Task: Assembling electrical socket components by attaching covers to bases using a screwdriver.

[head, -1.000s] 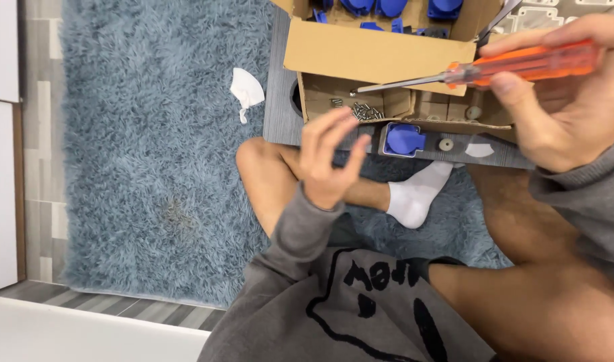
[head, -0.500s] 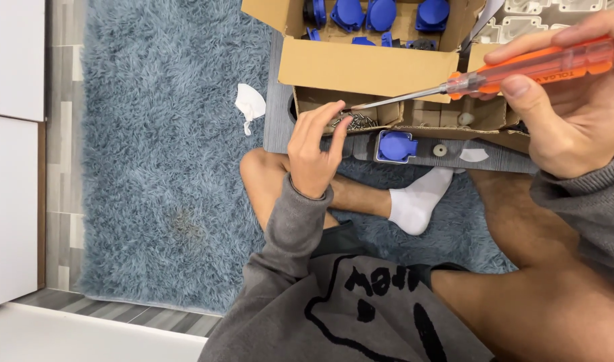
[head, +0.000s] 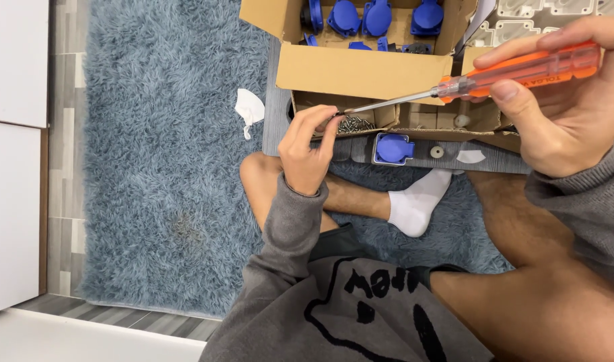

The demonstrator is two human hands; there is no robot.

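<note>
**Two hands meeting at a screwdriver tip over the parts boxes**

Both hands are working together above the cardboard. The right hand point(head: 575, 100) is closing around the orange-handled screwdriver point(head: 481, 84), holding it nearly level so the steel shaft is pointing left. The left hand point(head: 310, 151) is pinching its fingertips together right at the tip, above a small heap of screws point(head: 356, 123) lying in a shallow cardboard tray point(head: 387, 117); whether a screw is sitting between those fingers is too small to tell. Judging by this, a screw is being set onto the blade, and the next move is calling for a steady tip and a light pinch so nothing is dropping.

Behind the tray, a larger open cardboard box point(head: 364, 70) is holding blue socket covers point(head: 377, 17) in a row. One more blue socket part point(head: 394, 147) is lying on the grey board point(head: 494, 163) in front. A white scrap point(head: 248, 108) is resting on the shaggy blue rug point(head: 159, 147).
</note>
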